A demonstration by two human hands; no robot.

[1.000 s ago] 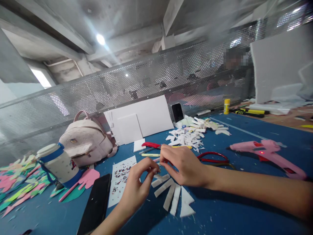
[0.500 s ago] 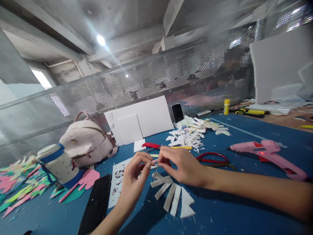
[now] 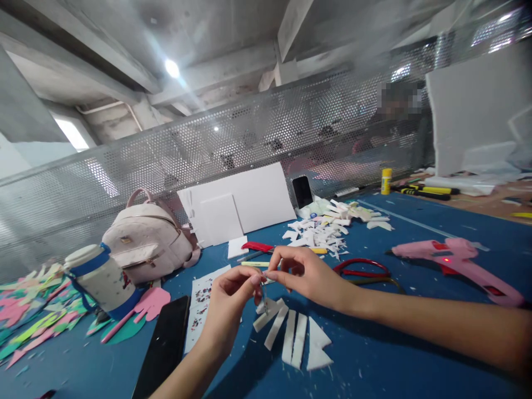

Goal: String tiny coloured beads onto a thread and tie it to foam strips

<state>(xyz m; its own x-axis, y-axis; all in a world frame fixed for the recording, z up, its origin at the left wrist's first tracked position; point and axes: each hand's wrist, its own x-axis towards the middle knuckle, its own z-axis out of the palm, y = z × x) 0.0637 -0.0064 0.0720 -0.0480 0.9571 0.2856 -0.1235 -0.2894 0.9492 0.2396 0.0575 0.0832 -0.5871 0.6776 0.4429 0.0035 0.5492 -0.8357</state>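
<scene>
My left hand point(image 3: 226, 307) and my right hand point(image 3: 307, 274) meet fingertip to fingertip above the blue table point(image 3: 374, 366). Both pinch a tiny thin thing point(image 3: 263, 288) that hangs between them; it is too small to name. Right below lie several white foam strips and triangles point(image 3: 291, 338) fanned out on the table. A white sheet speckled with small bits point(image 3: 203, 302) lies just left of my left hand.
A black phone point(image 3: 164, 349) lies at the front left, beside a cup with a blue band point(image 3: 100, 280) and coloured paper cutouts point(image 3: 29, 310). A pale backpack point(image 3: 147, 238) and white boards point(image 3: 245, 202) stand behind. Red scissors point(image 3: 363, 269), a pink glue gun point(image 3: 457, 260) and white scraps point(image 3: 320, 230) sit to the right.
Both hands have lifted slightly off the foam strips and kept their pinch together. The small thing now dangles between the fingertips. The strips lie a little more spread.
</scene>
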